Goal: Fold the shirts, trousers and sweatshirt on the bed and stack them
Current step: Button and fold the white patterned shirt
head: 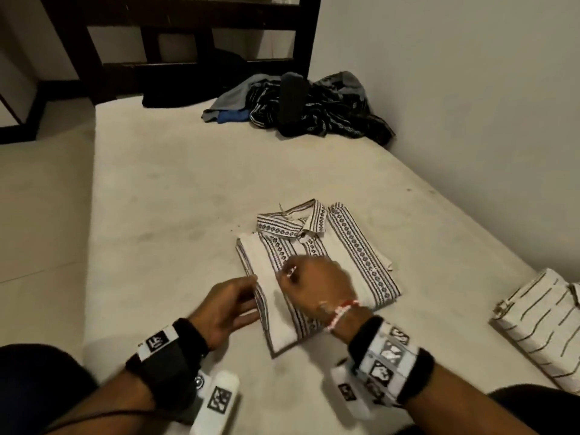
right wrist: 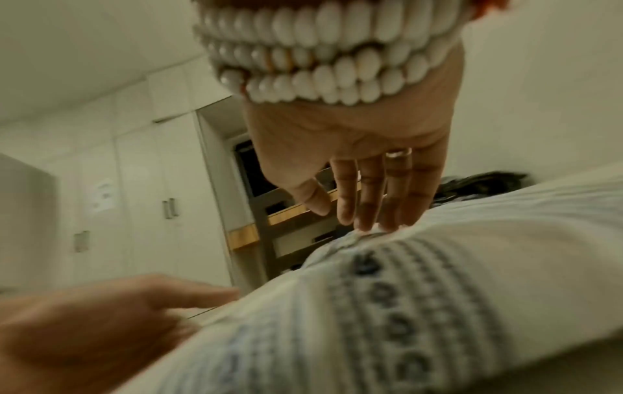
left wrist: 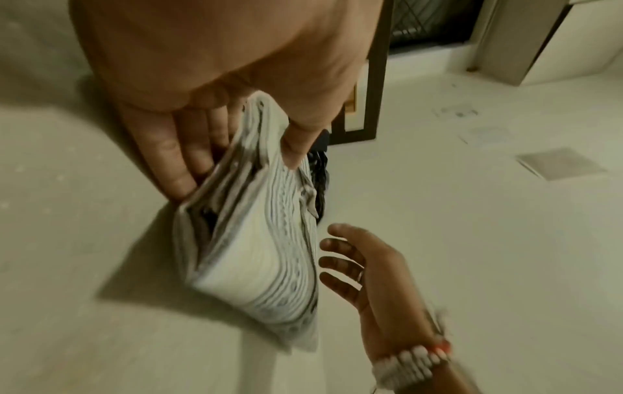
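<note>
A white shirt with dark patterned stripes (head: pixel 351 255) lies folded, collar away from me, in the middle of the bed (head: pixel 175 189). My left hand (head: pixel 251 296) pinches the shirt's near left edge: in the left wrist view the thumb (left wrist: pixel 296 144) lies on top and the fingers (left wrist: pixel 175 165) underneath the folded layers (left wrist: pixel 256 253). My right hand (head: pixel 292 271) rests on top of the shirt with straight fingers (right wrist: pixel 371 202) touching the cloth (right wrist: pixel 404 306). A white shirt with thin dark stripes (head: pixel 539 321) lies folded at the right edge.
A heap of unfolded dark, grey and blue clothes (head: pixel 301 105) sits at the far end of the bed against the wall (head: pixel 455 89). A dark wooden frame (head: pixel 188 23) stands beyond the bed. The floor (head: pixel 40 199) lies to the left.
</note>
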